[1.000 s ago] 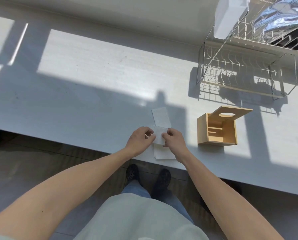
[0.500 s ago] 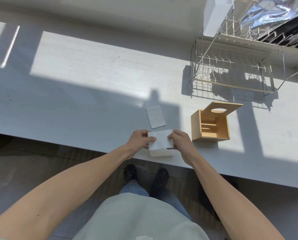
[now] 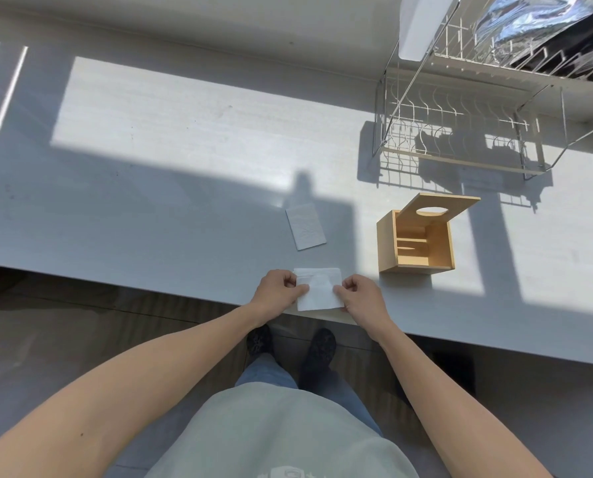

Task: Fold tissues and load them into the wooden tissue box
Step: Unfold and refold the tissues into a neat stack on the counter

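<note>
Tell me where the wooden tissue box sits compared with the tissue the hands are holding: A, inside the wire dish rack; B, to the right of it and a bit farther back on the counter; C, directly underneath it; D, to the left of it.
B: the wooden tissue box stands open on the counter, right of and beyond the tissue pinched between the left hand and right hand.

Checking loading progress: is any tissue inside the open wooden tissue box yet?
No, the open wooden tissue box shows only bare wood inside, while both hands hold a white tissue at the table edge.
</note>
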